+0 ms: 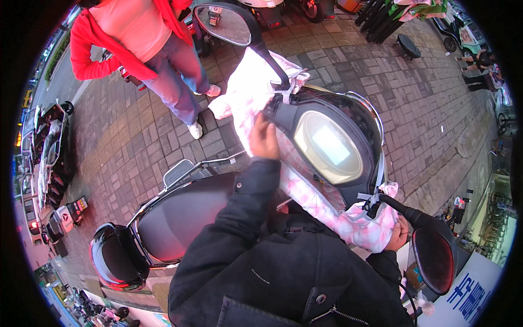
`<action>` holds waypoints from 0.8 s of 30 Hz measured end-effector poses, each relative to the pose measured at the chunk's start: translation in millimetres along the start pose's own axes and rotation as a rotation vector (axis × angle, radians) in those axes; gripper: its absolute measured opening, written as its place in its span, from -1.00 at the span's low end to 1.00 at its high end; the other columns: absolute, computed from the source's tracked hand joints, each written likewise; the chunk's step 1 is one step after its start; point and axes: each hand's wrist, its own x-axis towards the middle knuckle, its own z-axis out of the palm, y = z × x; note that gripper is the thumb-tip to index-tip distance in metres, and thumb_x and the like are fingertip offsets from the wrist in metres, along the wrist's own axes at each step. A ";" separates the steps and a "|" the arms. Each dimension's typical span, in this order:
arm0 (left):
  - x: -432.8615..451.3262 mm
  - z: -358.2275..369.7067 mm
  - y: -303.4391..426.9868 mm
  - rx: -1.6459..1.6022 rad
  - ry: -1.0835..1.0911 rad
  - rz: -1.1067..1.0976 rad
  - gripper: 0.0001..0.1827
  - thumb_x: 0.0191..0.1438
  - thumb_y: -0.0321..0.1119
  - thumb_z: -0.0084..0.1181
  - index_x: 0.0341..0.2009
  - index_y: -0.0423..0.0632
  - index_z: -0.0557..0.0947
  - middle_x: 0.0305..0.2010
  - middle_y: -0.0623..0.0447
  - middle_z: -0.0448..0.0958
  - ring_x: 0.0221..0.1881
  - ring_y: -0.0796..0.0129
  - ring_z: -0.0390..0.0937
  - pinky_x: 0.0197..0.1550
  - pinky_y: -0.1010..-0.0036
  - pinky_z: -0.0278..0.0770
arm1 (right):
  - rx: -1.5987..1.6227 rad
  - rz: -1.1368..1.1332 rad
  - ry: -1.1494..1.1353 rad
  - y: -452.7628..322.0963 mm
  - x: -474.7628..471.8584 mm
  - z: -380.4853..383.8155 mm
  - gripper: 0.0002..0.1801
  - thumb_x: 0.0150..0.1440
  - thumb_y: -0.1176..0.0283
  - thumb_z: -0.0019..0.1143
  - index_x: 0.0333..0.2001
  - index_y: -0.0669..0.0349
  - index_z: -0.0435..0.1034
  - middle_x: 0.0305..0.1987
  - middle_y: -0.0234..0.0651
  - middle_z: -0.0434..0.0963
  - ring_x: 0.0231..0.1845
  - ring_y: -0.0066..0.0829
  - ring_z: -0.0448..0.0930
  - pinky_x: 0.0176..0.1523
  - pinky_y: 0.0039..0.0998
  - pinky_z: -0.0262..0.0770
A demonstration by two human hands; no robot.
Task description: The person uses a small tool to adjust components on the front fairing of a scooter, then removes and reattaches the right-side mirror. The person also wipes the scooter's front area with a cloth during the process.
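A pink-and-white checked fabric handlebar cover [302,184] drapes across the handlebars of an electric scooter. Light straps tie it around the stems of the left mirror [222,24] and the right mirror [434,259]. My left hand [264,137] is over the left part of the cover, its fingers bent and apart; no cloth shows pinched between them. At the cover's right end, my right hand [398,235] curls around the bunched fabric, with part of the hand hidden. Between the hands lies the oval instrument panel [329,147], its screen lit pale.
A person in a red top [135,45] stands on the brick pavement to the left. The black scooter seat [184,216] extends left of my arm. Parked scooters [51,151] line the left side. A round black stool [408,45] stands toward the top right.
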 end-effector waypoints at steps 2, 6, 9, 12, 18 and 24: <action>0.5 0.6 -3.0 -0.050 0.010 -0.039 -0.66 0.09 -0.56 0.11 -0.01 -0.35 0.46 0.19 -0.29 0.39 0.20 0.08 0.39 0.22 0.27 0.34 | 0.003 0.062 0.006 -6.8 -0.6 2.8 -0.78 0.17 0.45 -0.07 -0.22 0.39 0.44 -0.01 -0.08 0.50 0.02 -0.31 0.46 0.21 -0.29 0.25; 1.7 0.2 -4.4 -0.062 0.033 -0.089 -0.69 0.09 -0.58 0.10 -0.05 -0.34 0.45 0.19 -0.32 0.38 0.20 0.08 0.39 0.23 0.28 0.33 | -0.034 0.140 0.018 -12.7 -1.0 1.1 -0.78 0.17 0.44 -0.06 -0.22 0.39 0.44 -0.01 -0.07 0.50 0.02 -0.30 0.46 0.21 -0.27 0.25; 0.9 0.6 -2.3 -0.090 0.035 -0.107 -0.74 0.10 -0.59 0.07 -0.09 -0.34 0.45 0.20 -0.35 0.36 0.21 0.06 0.38 0.24 0.28 0.31 | -0.001 0.103 -0.020 -10.8 0.4 -0.8 -0.77 0.18 0.44 -0.06 -0.22 0.40 0.44 -0.01 -0.07 0.50 0.02 -0.30 0.46 0.21 -0.26 0.25; 0.6 1.7 -1.1 -0.093 0.028 -0.090 -0.74 0.11 -0.59 0.06 -0.07 -0.35 0.44 0.20 -0.38 0.35 0.22 0.04 0.36 0.25 0.27 0.30 | 0.012 0.076 -0.037 -8.3 1.5 -0.5 -0.77 0.18 0.44 -0.06 -0.22 0.40 0.44 -0.01 -0.07 0.50 0.02 -0.30 0.46 0.22 -0.26 0.25; 0.0 1.9 -3.9 -0.083 0.037 -0.045 -0.74 0.11 -0.58 0.08 -0.08 -0.36 0.45 0.20 -0.42 0.35 0.23 -0.01 0.35 0.25 0.25 0.31 | -0.020 0.083 -0.045 -14.1 1.0 -0.4 -0.78 0.17 0.45 -0.07 -0.22 0.39 0.44 -0.01 -0.07 0.50 0.03 -0.31 0.45 0.21 -0.28 0.24; 0.3 -0.2 -10.2 -0.017 0.045 -0.016 -0.74 0.09 -0.56 0.12 -0.11 -0.37 0.49 0.16 -0.40 0.39 0.21 -0.02 0.39 0.23 0.23 0.33 | 0.032 0.069 0.052 -17.7 1.9 7.1 -0.72 0.10 0.41 0.12 -0.20 0.43 0.46 -0.20 -0.16 0.56 -0.17 -0.37 0.51 -0.01 -0.36 0.41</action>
